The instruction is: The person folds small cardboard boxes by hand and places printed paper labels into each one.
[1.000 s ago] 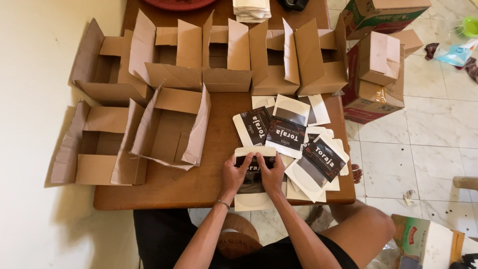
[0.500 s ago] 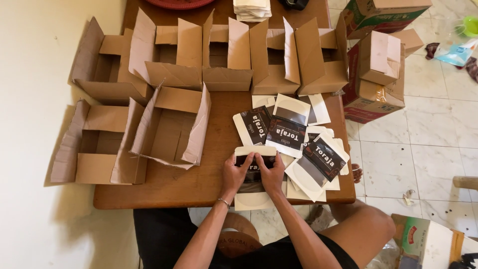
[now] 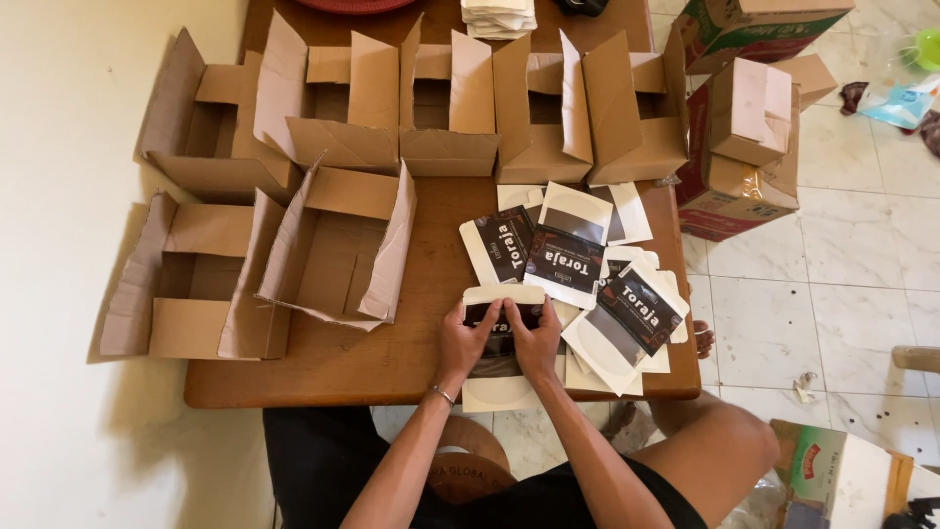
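Hands meet at the lower centre of the frame: I see my left hand (image 3: 466,340) and right hand (image 3: 534,338) both pinching one white pouch with a dark label (image 3: 501,348) at the near edge of the wooden table (image 3: 431,294). More pouches (image 3: 587,274) lie just right; open cardboard boxes (image 3: 333,245) fill the upper left.

**Free room narrow at the counter's near edge**

A bare strip of counter (image 3: 343,367) runs along the near edge, left of the left hand (image 3: 465,341). Open cardboard boxes (image 3: 333,245) wall the left side and far edge. Scattered pouches (image 3: 578,264) crowd the near right corner, just beside the right hand (image 3: 537,338).
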